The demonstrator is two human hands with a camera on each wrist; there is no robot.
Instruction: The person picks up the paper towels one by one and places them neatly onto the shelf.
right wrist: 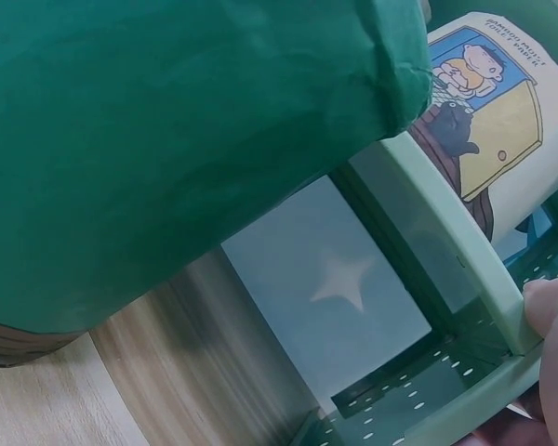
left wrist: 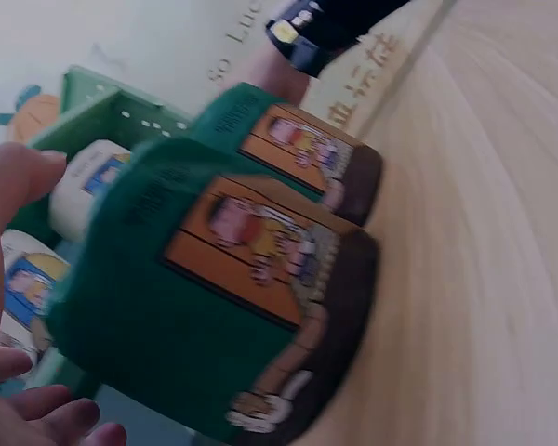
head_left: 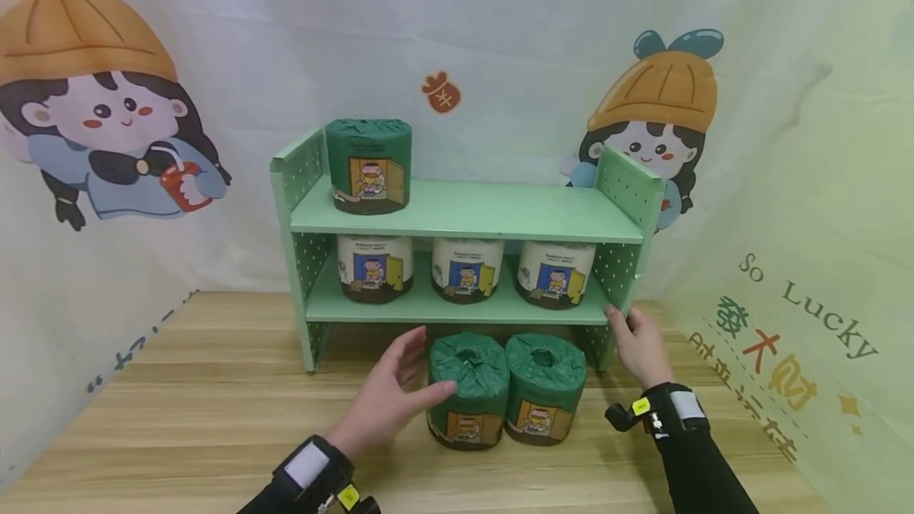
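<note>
Two green-wrapped toilet paper rolls stand side by side on the table, the left roll (head_left: 468, 391) beside the right roll (head_left: 546, 389). My left hand (head_left: 385, 399) is just left of the left roll, thumb and fingers spread apart and nothing held; in the left wrist view a gap shows between the fingers (left wrist: 60, 413) and that roll (left wrist: 167, 307). My right hand (head_left: 641, 346) grips the right side panel of a light green two-tier shelf (head_left: 464, 212). The right wrist view shows the thumb (right wrist: 551, 302) on the shelf's edge, with the other fingers partly hidden behind the panel.
A green roll (head_left: 369, 169) stands at the left of the top tier. Along the lower tier are three white rolls: left (head_left: 374, 268), middle (head_left: 467, 270) and right (head_left: 556, 274). Behind the wooden table (head_left: 178, 411) hangs a printed cloth (head_left: 500, 46).
</note>
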